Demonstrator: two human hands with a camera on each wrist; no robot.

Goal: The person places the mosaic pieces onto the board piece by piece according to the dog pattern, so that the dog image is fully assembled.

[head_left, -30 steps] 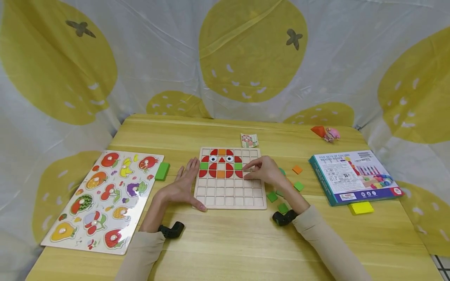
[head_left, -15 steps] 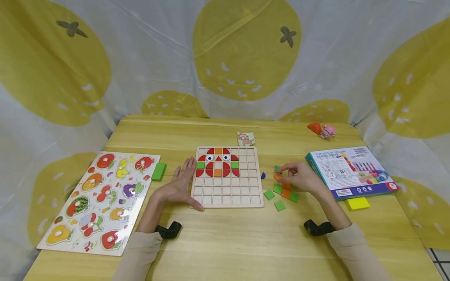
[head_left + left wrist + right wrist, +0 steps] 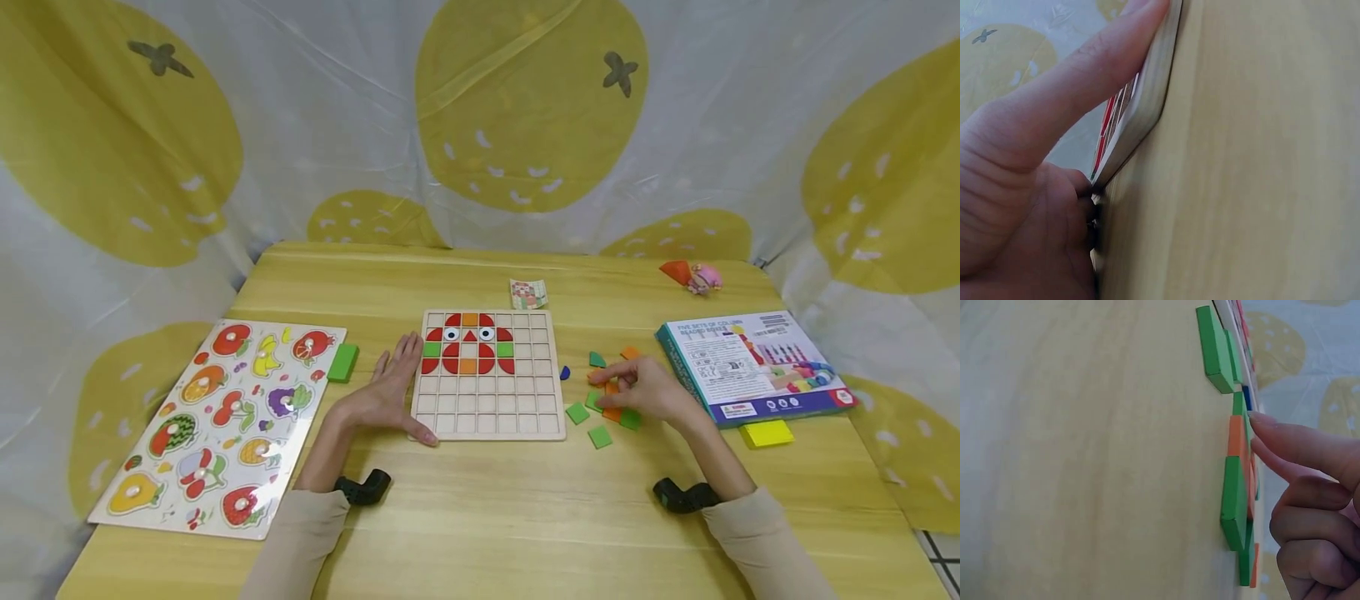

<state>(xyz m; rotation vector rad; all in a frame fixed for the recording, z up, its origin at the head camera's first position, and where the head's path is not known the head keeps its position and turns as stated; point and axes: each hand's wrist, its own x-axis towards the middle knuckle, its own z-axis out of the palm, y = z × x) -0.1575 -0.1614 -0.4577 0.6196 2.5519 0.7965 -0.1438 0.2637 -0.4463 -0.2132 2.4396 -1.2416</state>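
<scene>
My left hand (image 3: 381, 402) rests against the left side of a wooden grid board (image 3: 487, 407), its fingers spread and its thumb along the lower left corner. Red, orange and green tiles with two eye pieces form a face-like pattern in the board's upper left rows. To the right of the board, my right hand (image 3: 651, 392) hovers low over loose tiles. In the right wrist view, thumb and index finger are slightly apart beside a green tile (image 3: 1233, 503) and an orange tile (image 3: 1235, 435), the other fingers bent. No tile shows held between them.
A small pattern card (image 3: 528, 294) lies behind the board. A fruit puzzle board (image 3: 217, 425) and green block (image 3: 343, 362) are at left. At right are a boxed toy (image 3: 757, 367), yellow block (image 3: 767, 433), red piece (image 3: 675, 272) and pink figurine (image 3: 705, 279). A blue piece (image 3: 565, 373) sits beside the board.
My right hand has left the board's right side and moved right to the loose tiles, with its fingers lower among them now. The left hand keeps its place at the board.
</scene>
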